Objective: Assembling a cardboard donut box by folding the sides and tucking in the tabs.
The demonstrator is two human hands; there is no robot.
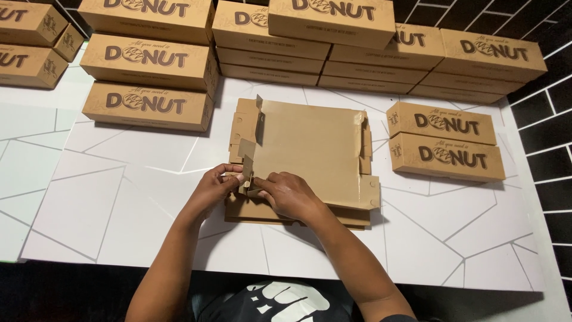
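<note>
Head view, looking down: a white tabletop (137, 197) veined with thin grey lines carries brown cardboard boxes on three sides of an unfolded box blank (310, 149), the flat sheet lying at its middle on a low pile of further blanks (357, 219). Far left of the blank, at the tabletop's back corner, sits a small cluster of closed boxes (30, 42). Just left of the blank, a stack of three closed boxes (149, 65) rises toward the back edge. At the blank's near left corner, the left hand (211, 192) and the right hand (289, 194) meet, fingers pinched closed on a small raised corner flap (246, 162), the hands touching each other. Behind the blank, a wide row of stacked boxes (333, 36) runs along the back. Right of the blank, two closed boxes (444, 140) lie one behind the other. Further right, a black tiled wall (551, 113) with pale grout lines edges the tabletop. Nearest the camera, the floor below is dark.
</note>
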